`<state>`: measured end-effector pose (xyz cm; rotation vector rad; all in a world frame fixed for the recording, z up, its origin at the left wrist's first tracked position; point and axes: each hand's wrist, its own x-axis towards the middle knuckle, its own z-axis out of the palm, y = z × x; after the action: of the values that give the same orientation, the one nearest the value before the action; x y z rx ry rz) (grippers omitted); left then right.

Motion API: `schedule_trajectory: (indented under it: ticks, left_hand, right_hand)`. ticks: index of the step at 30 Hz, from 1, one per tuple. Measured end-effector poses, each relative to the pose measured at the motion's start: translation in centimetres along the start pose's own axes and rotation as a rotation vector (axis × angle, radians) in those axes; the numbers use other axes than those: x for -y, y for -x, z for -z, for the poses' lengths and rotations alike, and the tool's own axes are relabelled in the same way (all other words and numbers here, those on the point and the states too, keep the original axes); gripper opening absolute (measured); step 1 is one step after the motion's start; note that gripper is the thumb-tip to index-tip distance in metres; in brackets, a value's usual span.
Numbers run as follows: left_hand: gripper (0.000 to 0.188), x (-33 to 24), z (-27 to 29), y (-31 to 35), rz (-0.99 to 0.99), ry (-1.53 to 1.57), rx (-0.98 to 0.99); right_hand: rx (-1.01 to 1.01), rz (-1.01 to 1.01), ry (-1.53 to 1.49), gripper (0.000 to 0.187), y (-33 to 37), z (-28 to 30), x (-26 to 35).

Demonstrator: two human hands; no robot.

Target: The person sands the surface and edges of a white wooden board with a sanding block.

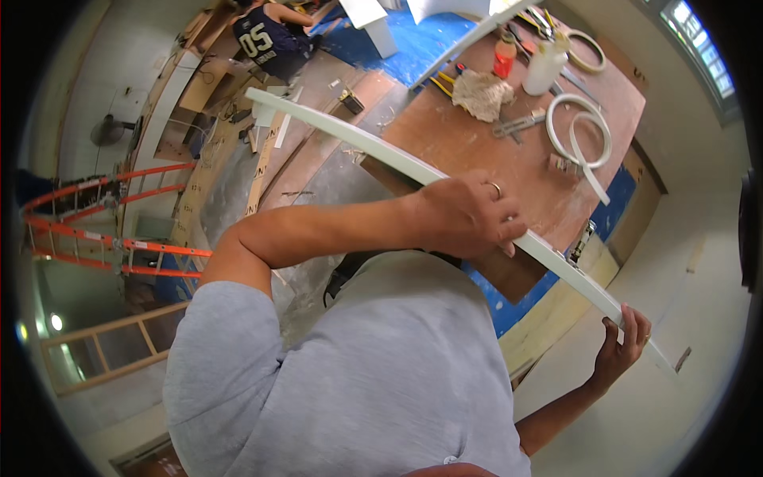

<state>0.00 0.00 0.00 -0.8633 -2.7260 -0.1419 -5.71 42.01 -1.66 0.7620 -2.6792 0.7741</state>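
Observation:
A long, narrow white board (358, 141) runs slantwise across in front of me, from the upper left down to the right. My left hand (469, 213) is closed over its middle with curled fingers; a ring shows on one finger. Whether something small is also inside that hand is hidden. Farther right, my right hand (624, 346) grips the board near its right end, thumb on the near side and fingers over the far side. Past that hand, a thin pale end tapers off against the wall.
Beyond the board, a brown worktable (445, 139) carries a white bottle (547, 67), a red-labelled bottle (504, 56), a crumpled cloth (482, 95), a caliper (520, 124) and coiled white strip (559, 135). An orange ladder (79, 236) stands left. Another person (270, 40) works at the far left.

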Motion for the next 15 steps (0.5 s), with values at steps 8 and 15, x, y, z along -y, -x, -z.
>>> schedule_trajectory:
  ticks: [8, 15]
  left_hand:
    - [0.038, 11.2, 2.3, 8.5, 0.013, -0.132, -0.081]
    - [0.038, 20.9, 6.7, 21.5, 0.238, -0.258, -0.069]
  right_hand:
    - [-0.037, -0.053, -0.008, 0.035, -1.9, -0.2, 0.0]
    - [0.018, -0.138, -0.109, 0.031, -3.9, -0.6, 0.9]
